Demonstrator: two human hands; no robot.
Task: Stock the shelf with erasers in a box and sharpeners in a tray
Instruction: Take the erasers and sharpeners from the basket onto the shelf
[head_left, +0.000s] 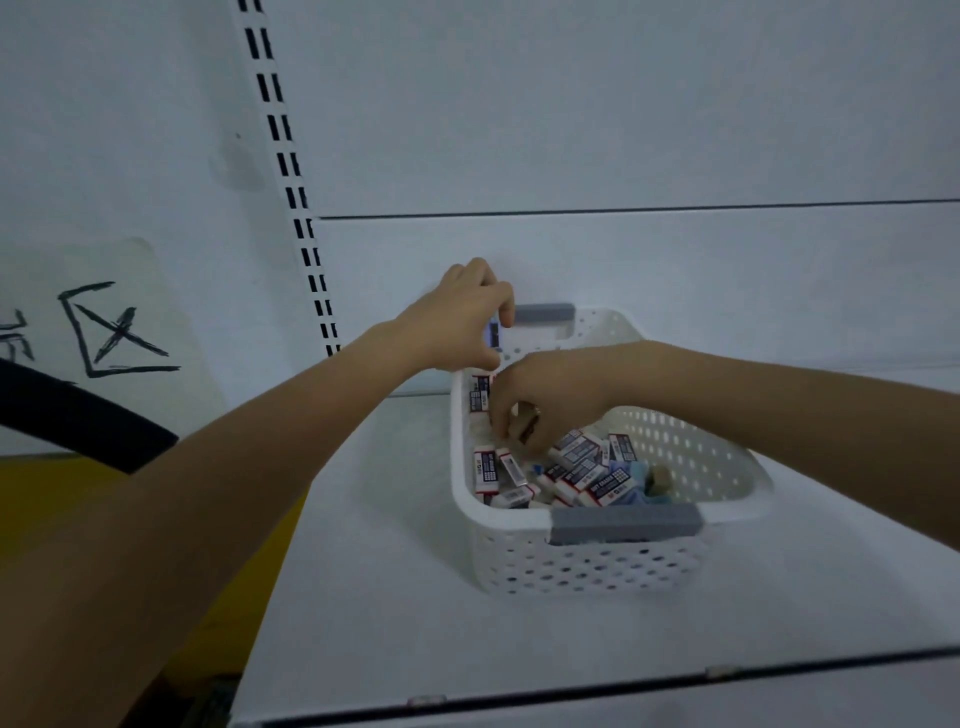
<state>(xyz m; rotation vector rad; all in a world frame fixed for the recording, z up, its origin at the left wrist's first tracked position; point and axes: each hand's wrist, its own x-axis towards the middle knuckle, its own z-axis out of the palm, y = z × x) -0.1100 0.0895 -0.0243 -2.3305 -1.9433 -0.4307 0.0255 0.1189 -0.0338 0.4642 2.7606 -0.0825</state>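
L hand (467, 317) raised, fingers pinched, R hand (540, 405) lower, fingers curled down

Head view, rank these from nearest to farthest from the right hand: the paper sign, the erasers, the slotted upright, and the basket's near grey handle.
From the right hand:
1. erasers, in the basket, at its fingertips.
2. near grey handle, on the basket's front rim.
3. slotted upright, back left.
4. paper sign, far left on the wall.

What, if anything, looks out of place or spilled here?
Nothing looks spilled or damaged. The erasers lie jumbled at all angles in the white basket, with a few blue items mixed in near its front handle; what they are is unclear.
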